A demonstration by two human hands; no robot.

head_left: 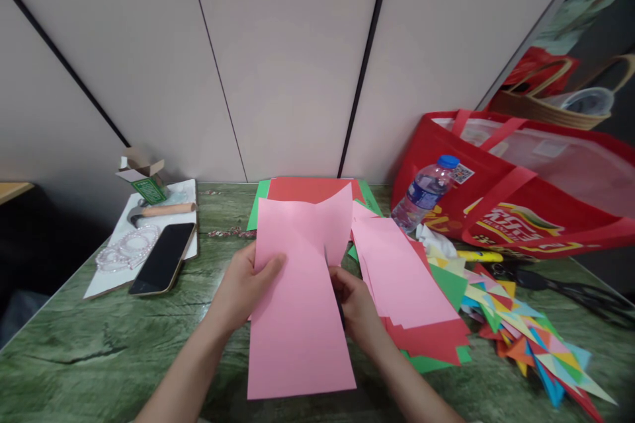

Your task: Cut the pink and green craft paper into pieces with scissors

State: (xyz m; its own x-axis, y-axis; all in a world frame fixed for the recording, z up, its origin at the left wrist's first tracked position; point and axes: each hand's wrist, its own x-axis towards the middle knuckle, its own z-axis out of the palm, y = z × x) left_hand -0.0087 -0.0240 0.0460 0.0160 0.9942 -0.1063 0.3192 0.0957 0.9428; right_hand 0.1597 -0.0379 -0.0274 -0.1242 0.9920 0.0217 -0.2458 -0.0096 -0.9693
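A pink sheet of paper [297, 317] hangs upright above the table, with a slit running down from its upper right part. My left hand [251, 284] pinches its left edge, thumb lying on the front. At the right edge, my right hand [354, 301] is closed around scissors [341, 312]; a bit of dark handle shows, and a blade tip appears in the slit. Most of the scissors is hidden by paper and fingers. Beyond the right hand lies a stack of pink strips [397, 271] over red paper [431, 340] and green paper [431, 363].
On the left are a phone [163, 258], bead strings [129, 248], a hammer-like tool [166, 209] and a small box [146, 182]. To the right stand a water bottle [425, 192] and red bag [506, 192], near colourful folded paper [536, 337] and black scissors [570, 287].
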